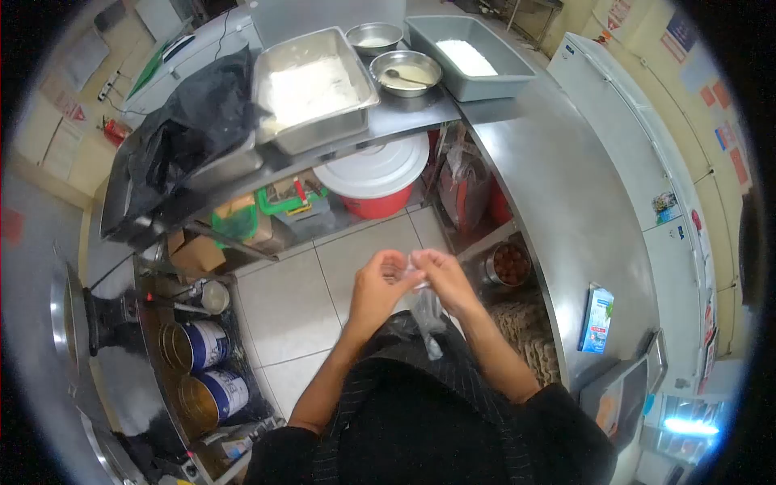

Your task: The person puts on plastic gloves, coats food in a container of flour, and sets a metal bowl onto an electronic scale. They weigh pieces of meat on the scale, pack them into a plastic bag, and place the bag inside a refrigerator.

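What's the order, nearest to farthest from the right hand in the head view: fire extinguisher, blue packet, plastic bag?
1. Plastic bag: touching the right hand.
2. Blue packet: on the counter, right side.
3. Fire extinguisher: far upper left.

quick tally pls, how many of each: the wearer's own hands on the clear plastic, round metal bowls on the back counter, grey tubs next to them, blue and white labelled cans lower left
Hands: 2 (left hand, right hand)
Round metal bowls: 2
Grey tub: 1
Blue and white cans: 2
Total: 7
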Demonstrator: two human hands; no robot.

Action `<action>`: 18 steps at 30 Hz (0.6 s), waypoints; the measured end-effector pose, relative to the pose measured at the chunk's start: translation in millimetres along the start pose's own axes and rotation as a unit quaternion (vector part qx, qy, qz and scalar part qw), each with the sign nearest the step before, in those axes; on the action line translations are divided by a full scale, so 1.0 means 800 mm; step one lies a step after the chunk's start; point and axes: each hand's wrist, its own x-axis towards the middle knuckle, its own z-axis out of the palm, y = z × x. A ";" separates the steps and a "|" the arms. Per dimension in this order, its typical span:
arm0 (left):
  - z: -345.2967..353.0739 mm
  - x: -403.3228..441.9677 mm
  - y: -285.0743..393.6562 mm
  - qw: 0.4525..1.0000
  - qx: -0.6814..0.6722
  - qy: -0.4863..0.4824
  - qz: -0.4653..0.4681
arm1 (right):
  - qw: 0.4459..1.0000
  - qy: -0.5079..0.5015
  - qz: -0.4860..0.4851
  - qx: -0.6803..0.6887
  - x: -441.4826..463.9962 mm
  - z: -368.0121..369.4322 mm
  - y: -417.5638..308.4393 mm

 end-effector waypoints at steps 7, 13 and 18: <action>-0.036 0.093 -0.035 0.997 0.011 0.066 -0.044 | 0.999 -0.046 -0.003 0.029 0.100 -0.025 0.010; -0.038 0.167 0.001 0.966 0.154 0.204 0.045 | 0.951 -0.060 -0.130 -0.275 0.154 -0.087 -0.027; 0.002 0.215 0.043 0.944 0.270 0.098 0.160 | 0.942 -0.279 0.184 -0.024 0.208 -0.088 -0.128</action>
